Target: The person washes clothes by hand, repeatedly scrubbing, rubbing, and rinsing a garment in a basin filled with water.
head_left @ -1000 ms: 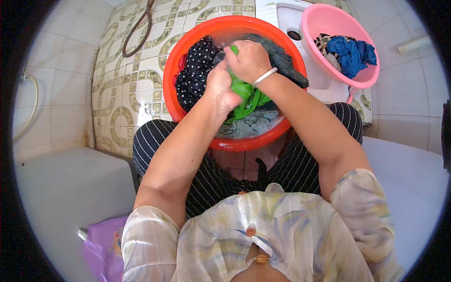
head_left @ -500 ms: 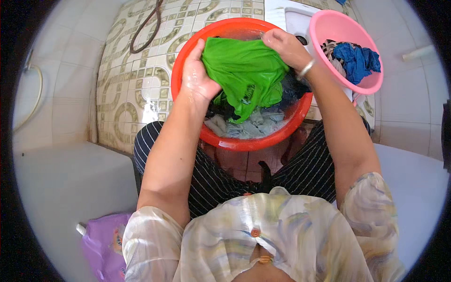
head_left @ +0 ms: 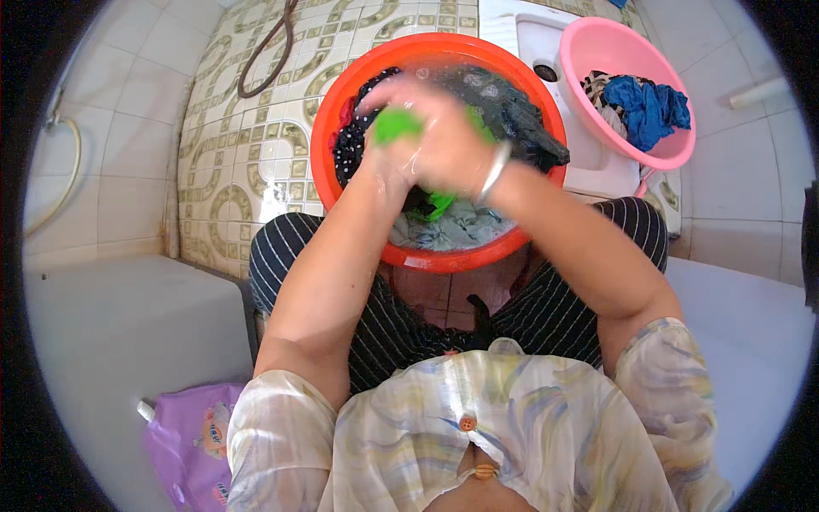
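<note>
Over the red basin (head_left: 320, 141) my two hands press together around a bunched wet green cloth (head_left: 397, 125). My left hand (head_left: 388, 164) is closed on it, with green showing above the palm. My right hand (head_left: 456, 141), a silver bangle at its wrist, wraps over the cloth from the right and is smeared by motion. A green end hangs below the hands. Under them the basin holds water, a black polka-dot cloth (head_left: 347, 155) at the left, a dark garment (head_left: 520, 119) at the right and a pale grey cloth (head_left: 452, 229) at the near side.
At the far right, a pink basin (head_left: 583, 60) holds blue, dark and pale clothes (head_left: 644, 111) beside a white floor toilet (head_left: 533, 38). A brown hose (head_left: 247, 81) lies on the tiles. A purple pouch (head_left: 183, 431) rests on a grey surface at the left.
The green cloth, held spread between both hands before, is now bunched up between them. My right hand has moved left and nearer to my left hand, uncovering clothes in the basin.
</note>
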`<move>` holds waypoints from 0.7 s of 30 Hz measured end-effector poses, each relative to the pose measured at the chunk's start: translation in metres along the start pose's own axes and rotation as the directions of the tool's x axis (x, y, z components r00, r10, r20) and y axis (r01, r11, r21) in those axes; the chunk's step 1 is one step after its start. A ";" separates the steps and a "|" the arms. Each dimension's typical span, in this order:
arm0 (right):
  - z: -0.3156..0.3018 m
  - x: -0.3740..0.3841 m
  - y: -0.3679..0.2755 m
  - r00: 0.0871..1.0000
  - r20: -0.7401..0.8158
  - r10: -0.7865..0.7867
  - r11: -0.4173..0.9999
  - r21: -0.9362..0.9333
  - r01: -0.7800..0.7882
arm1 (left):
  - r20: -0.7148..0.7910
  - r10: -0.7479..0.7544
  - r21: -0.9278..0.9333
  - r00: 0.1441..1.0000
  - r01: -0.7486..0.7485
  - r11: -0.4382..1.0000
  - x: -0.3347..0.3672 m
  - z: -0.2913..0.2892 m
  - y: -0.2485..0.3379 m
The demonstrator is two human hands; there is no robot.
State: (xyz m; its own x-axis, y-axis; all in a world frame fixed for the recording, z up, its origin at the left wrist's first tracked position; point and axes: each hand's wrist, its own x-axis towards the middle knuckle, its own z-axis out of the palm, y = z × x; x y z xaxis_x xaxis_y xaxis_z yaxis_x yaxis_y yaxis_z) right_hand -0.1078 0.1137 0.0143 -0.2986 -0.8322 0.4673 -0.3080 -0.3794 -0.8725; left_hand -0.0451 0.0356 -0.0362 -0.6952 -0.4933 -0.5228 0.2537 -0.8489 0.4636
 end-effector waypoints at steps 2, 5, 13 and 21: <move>0.018 -0.015 -0.032 0.941 0.279 -0.189 0.712 -0.621 0.327 | 0.633 0.073 -0.258 0.771 0.121 0.959 0.011 -0.025 -0.007; -0.023 0.003 0.036 0.987 0.057 -0.152 0.639 -0.756 0.142 | 0.232 -0.099 -0.110 0.968 0.127 0.986 -0.010 0.040 -0.029; 0.057 -0.024 0.047 0.991 0.035 -0.129 0.529 -0.843 0.098 | 0.221 -0.036 -0.080 0.975 0.055 0.995 0.001 0.014 -0.019; -0.116 0.008 0.055 0.932 0.028 0.361 0.642 -0.732 -0.227 | 0.187 -0.200 0.111 0.962 0.182 0.977 -0.033 0.044 0.011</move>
State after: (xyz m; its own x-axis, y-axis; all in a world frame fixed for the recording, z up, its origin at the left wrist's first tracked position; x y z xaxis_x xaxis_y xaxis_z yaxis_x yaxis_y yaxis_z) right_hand -0.2321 0.1333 -0.0132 -0.3643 -0.9240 0.1163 -0.7912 0.2412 -0.5620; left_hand -0.0490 0.0510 0.0175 -0.8450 -0.2689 -0.4622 0.0469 -0.8983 0.4369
